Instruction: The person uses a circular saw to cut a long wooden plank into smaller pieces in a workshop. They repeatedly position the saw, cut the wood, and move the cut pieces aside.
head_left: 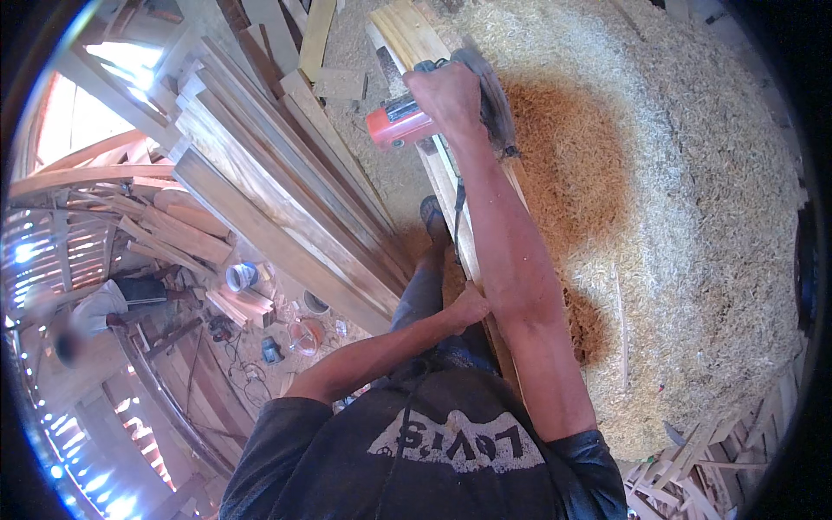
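My right hand (pixel 448 94) grips the handle of a red and grey electric planer (pixel 407 121) that rides on a long, narrow wooden plank (pixel 407 35). The plank runs from the top of the view down toward my body. My arm is stretched far out along it. My left hand (pixel 469 307) closes on the plank's near edge, beside my right elbow. The planer's black cord (pixel 457 208) hangs down along the plank. My foot (pixel 432 214) in a dark shoe stands next to the board.
A stack of long planks (pixel 260 182) leans on the left. Wood shavings (pixel 693 173) cover the ground on the right, darker orange near the plank. Another person (pixel 95 312) crouches at far left near a bucket (pixel 240 276), tools and cables. Loose wood strips (pixel 693 459) lie at lower right.
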